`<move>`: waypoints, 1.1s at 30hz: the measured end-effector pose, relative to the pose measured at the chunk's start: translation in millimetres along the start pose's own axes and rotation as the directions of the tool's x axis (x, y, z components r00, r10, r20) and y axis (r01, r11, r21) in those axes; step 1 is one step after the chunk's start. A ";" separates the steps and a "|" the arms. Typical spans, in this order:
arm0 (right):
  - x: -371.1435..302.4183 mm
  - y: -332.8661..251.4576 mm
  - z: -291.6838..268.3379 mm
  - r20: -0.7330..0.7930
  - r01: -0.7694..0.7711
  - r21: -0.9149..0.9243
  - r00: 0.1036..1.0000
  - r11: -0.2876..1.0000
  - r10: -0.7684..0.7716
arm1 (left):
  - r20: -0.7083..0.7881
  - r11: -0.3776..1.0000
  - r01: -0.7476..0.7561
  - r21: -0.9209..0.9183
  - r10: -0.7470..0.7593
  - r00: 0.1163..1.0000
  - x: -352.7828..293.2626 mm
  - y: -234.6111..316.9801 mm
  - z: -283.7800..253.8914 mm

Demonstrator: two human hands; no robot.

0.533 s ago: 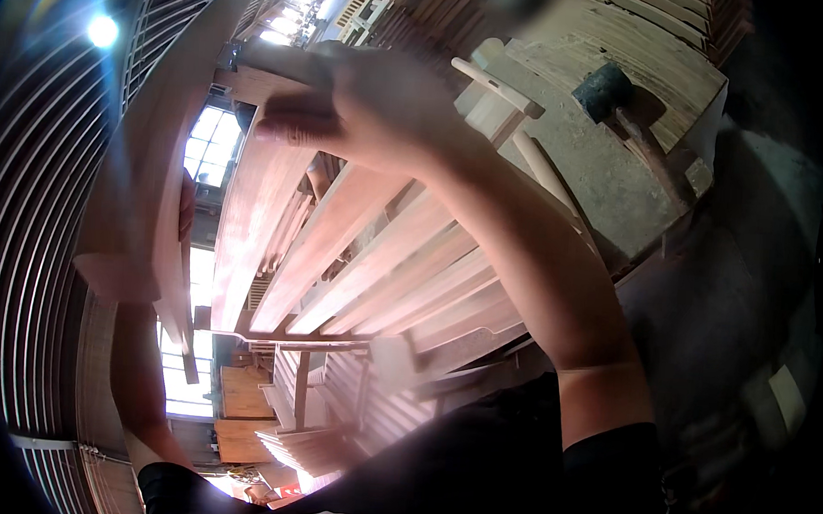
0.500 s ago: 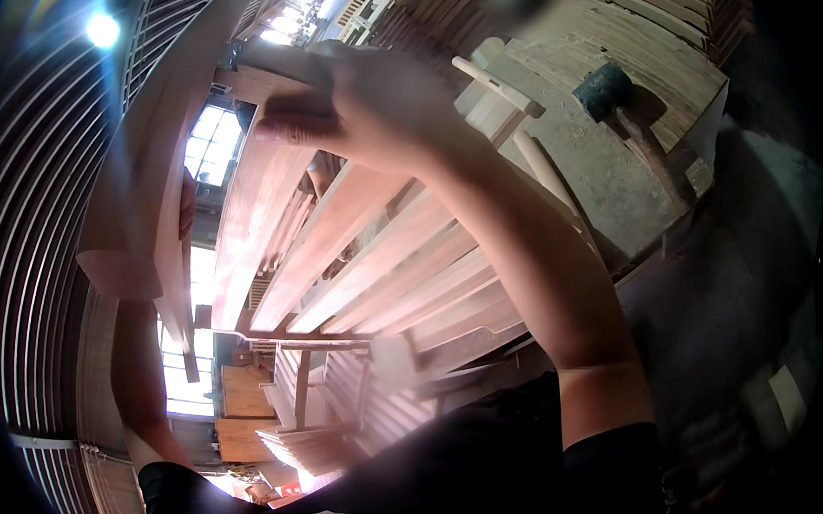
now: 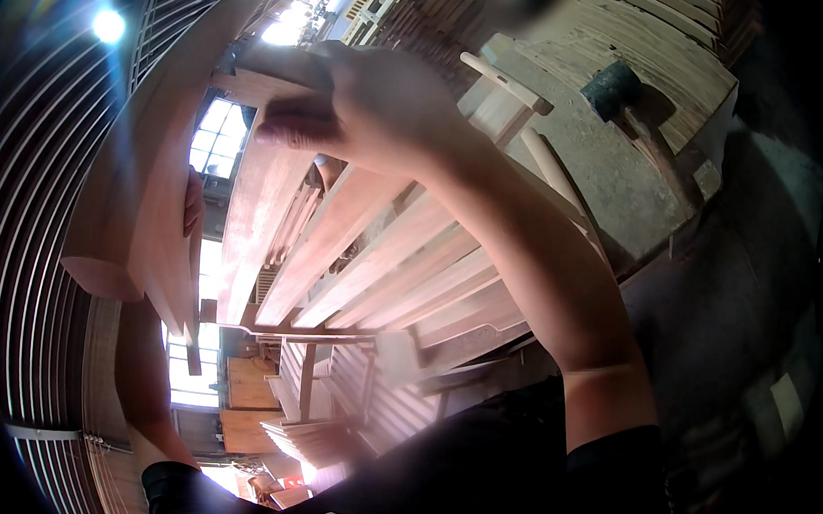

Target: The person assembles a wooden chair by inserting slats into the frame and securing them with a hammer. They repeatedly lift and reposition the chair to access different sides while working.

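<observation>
The workshop has ribbed sheeting along the left, a bright lamp and a window. Farther back, two orange-brown boxy wooden units sit one above the other; whether they hold anything cannot be told. To the right, a grey, dusty surface carries a dark-headed mallet lying on its side. The slatted wooden frame stands tilted in front of the person, its right part behind the right forearm. The right hand has its grip closed over the frame's upper rail. At left, the left hand grasps a thick timber, fingers curled around its edge, the palm hidden behind it.
</observation>
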State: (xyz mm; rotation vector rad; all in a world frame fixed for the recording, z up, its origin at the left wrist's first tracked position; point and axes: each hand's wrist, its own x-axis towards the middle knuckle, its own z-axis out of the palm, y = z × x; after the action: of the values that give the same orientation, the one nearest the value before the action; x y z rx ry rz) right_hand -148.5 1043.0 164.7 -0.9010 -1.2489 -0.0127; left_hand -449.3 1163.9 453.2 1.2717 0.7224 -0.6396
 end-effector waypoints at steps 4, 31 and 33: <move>1.2 -1.7 -4.8 0.084 -0.017 -0.044 0.996 0.999 0.021 | 0.001 1.000 0.008 -0.019 -0.008 1.000 1.3 -2.4 0.0; -0.8 1.1 -2.6 0.041 -0.035 0.119 0.999 0.992 0.031 | 0.070 0.987 0.150 0.066 -0.154 0.986 7.5 10.2 -26.7; 2.4 0.2 -0.8 0.018 -0.014 0.139 1.000 0.990 0.011 | -0.269 0.987 0.002 0.160 0.042 0.962 20.0 9.8 33.8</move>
State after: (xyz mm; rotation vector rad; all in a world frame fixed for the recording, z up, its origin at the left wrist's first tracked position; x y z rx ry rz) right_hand -146.9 1043.8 166.6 -0.7896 -1.2445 0.0915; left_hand -425.1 1131.9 448.3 1.5321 0.8961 -0.5189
